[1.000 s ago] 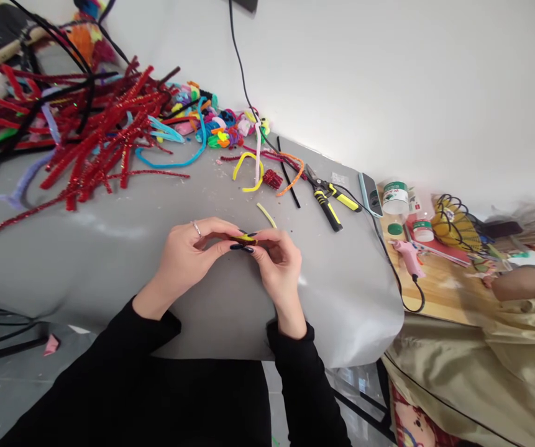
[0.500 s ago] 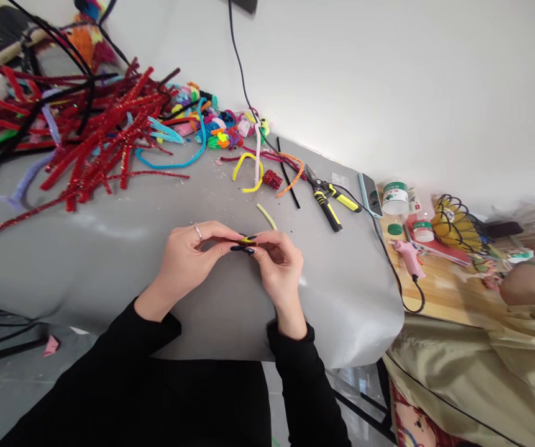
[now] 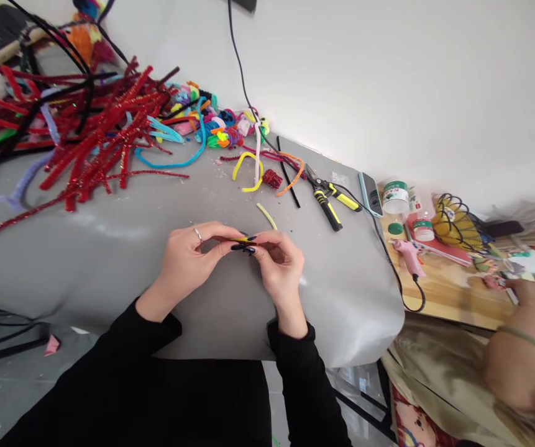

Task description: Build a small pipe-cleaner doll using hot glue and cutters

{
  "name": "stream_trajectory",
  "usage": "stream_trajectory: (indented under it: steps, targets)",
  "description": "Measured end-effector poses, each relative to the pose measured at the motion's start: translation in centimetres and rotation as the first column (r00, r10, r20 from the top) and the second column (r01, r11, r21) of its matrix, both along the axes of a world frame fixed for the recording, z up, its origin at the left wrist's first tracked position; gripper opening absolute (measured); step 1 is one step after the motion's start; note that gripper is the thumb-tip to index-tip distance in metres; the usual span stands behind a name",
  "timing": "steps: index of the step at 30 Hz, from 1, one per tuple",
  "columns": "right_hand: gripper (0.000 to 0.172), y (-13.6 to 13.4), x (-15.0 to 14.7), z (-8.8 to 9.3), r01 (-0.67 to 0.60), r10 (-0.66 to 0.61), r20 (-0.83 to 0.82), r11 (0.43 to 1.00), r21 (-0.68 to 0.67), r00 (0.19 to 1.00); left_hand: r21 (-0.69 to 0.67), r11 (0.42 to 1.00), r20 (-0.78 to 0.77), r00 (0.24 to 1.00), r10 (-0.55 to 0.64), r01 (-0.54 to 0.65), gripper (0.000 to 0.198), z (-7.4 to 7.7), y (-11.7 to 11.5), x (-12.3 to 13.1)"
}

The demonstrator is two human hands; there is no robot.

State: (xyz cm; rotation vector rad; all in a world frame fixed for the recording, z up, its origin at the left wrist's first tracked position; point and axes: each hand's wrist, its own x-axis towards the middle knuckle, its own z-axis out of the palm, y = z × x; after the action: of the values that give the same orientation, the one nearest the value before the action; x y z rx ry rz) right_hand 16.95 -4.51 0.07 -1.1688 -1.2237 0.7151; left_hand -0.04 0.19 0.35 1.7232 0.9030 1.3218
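My left hand [image 3: 187,261] and my right hand [image 3: 280,267] meet fingertip to fingertip above the grey table sheet [image 3: 109,248]. Both pinch a small yellow pipe-cleaner piece [image 3: 245,238], most of which is hidden by the fingers. A ring sits on my left hand. A short loose yellow piece [image 3: 266,215] lies just beyond my right hand. Black sleeves cover both my forearms.
A heap of red glittery pipe cleaners [image 3: 94,124] fills the far left, with a pile of coloured ones [image 3: 215,124] behind. Yellow-handled pliers [image 3: 325,198], a phone [image 3: 370,194], a pink glue gun [image 3: 407,257] and jars [image 3: 395,197] lie right. Another person's hand [image 3: 519,347] reaches in at right.
My hands stay almost still, fingers working the yellow piece. The other person's arm at the right has dropped lower and nearer.
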Motion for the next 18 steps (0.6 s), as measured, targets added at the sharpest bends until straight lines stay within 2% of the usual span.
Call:
stream_trajectory:
  steps: [6,11,16,18]
  targets:
    - [0.003,-0.13,0.02,0.05,0.007,-0.007,0.012,1.0,0.0,1.0,-0.048,0.999,-0.022,0.999,0.025,-0.026,0.016,-0.15,-0.34,0.0]
    - [0.008,-0.01,-0.13,-0.01,0.001,-0.001,-0.006,1.0,-0.011,1.0,-0.066,0.997,0.01,0.999,0.032,-0.031,0.011,-0.1,-0.32,-0.01]
    - [0.038,0.32,-0.3,0.15,-0.079,0.084,-0.06,0.994,0.079,0.995,-0.17,0.985,0.068,0.997,0.037,-0.025,0.012,0.19,-0.13,-0.04]
    - [0.038,0.38,-0.28,0.19,-0.092,0.096,-0.042,0.993,0.078,0.995,-0.183,0.983,0.066,0.997,0.046,-0.034,0.013,0.26,-0.08,-0.02]
